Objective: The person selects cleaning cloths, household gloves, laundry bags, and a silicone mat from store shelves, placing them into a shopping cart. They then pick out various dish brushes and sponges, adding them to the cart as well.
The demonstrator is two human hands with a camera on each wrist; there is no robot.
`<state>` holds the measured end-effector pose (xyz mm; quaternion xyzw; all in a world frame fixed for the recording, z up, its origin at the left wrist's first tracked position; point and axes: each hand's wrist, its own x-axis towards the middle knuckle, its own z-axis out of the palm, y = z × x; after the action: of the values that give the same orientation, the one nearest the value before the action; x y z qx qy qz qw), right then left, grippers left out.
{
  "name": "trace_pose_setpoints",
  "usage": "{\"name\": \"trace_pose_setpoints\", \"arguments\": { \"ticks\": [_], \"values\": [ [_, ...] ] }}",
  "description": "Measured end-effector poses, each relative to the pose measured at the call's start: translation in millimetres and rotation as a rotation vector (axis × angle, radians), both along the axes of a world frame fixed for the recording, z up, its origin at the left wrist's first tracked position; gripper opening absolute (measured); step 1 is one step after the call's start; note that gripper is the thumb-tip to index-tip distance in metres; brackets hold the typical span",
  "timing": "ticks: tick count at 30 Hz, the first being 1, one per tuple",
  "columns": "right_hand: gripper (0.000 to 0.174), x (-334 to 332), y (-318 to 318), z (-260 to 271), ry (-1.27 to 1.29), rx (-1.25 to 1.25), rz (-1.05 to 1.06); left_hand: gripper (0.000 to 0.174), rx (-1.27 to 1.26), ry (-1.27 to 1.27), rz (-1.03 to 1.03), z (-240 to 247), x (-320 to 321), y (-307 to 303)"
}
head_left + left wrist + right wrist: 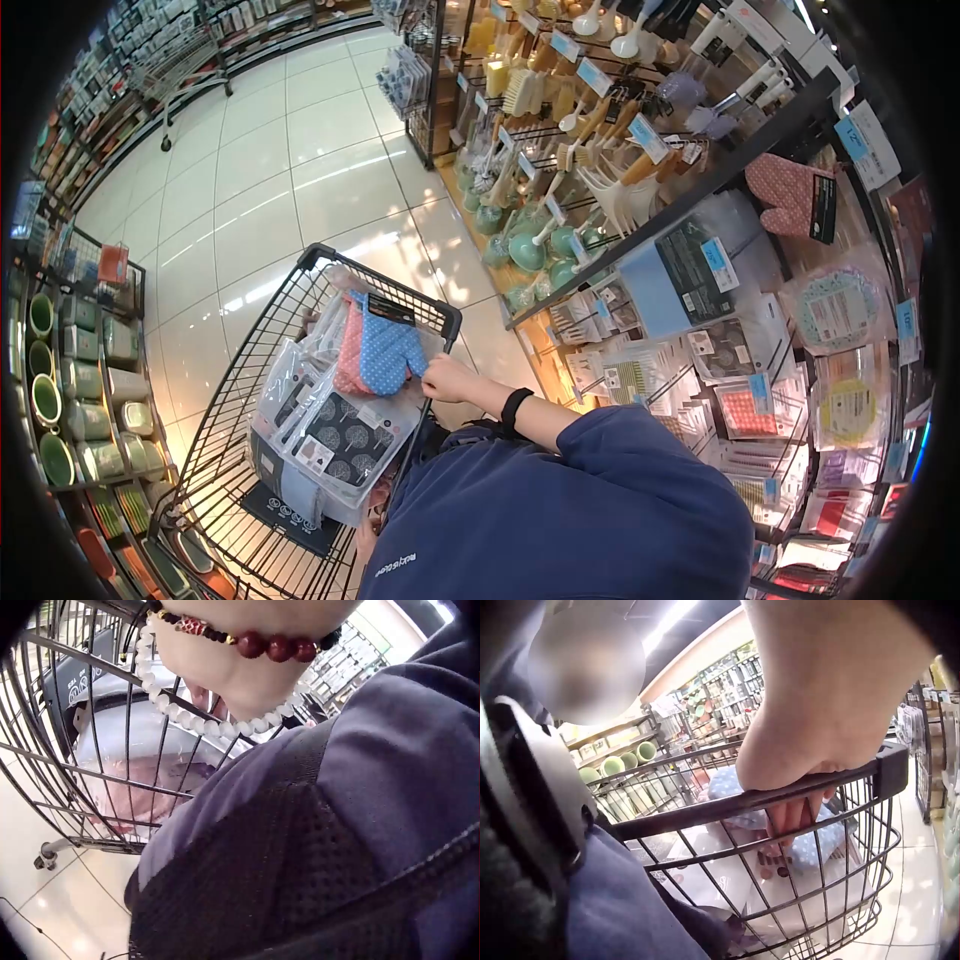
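My right hand [447, 380] grips the black rim of a wire shopping cart [335, 255] near its corner. In the right wrist view its fingers [791, 817] curl down over that rim. My left hand [244, 682], with beaded bracelets at the wrist, is at the cart's near side. Its fingers [201, 697] bend down inside the wires, mostly hidden behind the wrist. Inside the cart, a blue polka-dot oven mitt [388, 345] and a pink one [350, 355] lie on clear-wrapped packages [345, 440] with a dark tree print.
Racks of kitchen utensils [560, 200] and packaged goods [690, 270] stand close on the right, with a pink oven mitt [795, 195] hanging there. Shelves of green pots [47, 400] line the left. Another cart [180, 70] stands far off across the tiled floor [250, 190].
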<state>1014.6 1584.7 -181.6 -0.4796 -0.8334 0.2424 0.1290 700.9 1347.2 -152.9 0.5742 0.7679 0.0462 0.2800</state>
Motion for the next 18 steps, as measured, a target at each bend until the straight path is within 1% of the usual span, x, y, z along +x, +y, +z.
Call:
{"name": "trace_pose_setpoints", "arguments": {
  "ticks": [3,7,9,10,11,13,14,15,17,18],
  "values": [
    [0.022,-2.6,14.9,5.5,0.001,-0.002,-0.017,0.02,-0.012,-0.135,0.099,-2.9,-7.5,14.2],
    [0.022,-8.7,39.1,9.4,-0.015,0.015,-0.034,0.021,-0.041,-0.131,0.064,7.6,-7.9,45.0],
    [0.022,-12.8,49.2,7.3,-0.002,0.053,-0.05,0.021,-0.09,-0.051,0.206,25.9,5.5,63.0],
    [0.022,-15.2,53.8,7.0,-0.006,0.06,-0.058,0.02,-0.001,-0.082,0.165,30.3,6.6,69.8],
    [0.023,-17.7,59.4,9.0,-0.001,0.063,-0.066,0.02,0.006,-0.087,0.156,31.1,6.2,75.0],
    [0.023,-21.1,73.1,13.0,-0.009,0.079,-0.082,0.02,0.094,0.077,0.127,28.3,6.6,88.5],
    [0.023,-23.1,79.9,15.9,-0.014,0.105,-0.066,0.018,-0.032,0.005,0.203,35.2,5.1,101.6],
    [0.023,-23.7,87.2,15.6,-0.021,0.129,-0.05,0.018,-0.025,-0.008,0.195,32.4,2.3,113.7],
    [0.024,-22.6,101.9,13.8,-0.013,0.154,-0.032,0.036,-0.289,-0.019,0.222,16.7,-13.9,129.0],
    [0.024,-21.4,110.0,13.5,0.013,0.165,0.01,0.036,-0.28,-0.025,0.216,-0.7,-30.6,132.4]
  ]
}}
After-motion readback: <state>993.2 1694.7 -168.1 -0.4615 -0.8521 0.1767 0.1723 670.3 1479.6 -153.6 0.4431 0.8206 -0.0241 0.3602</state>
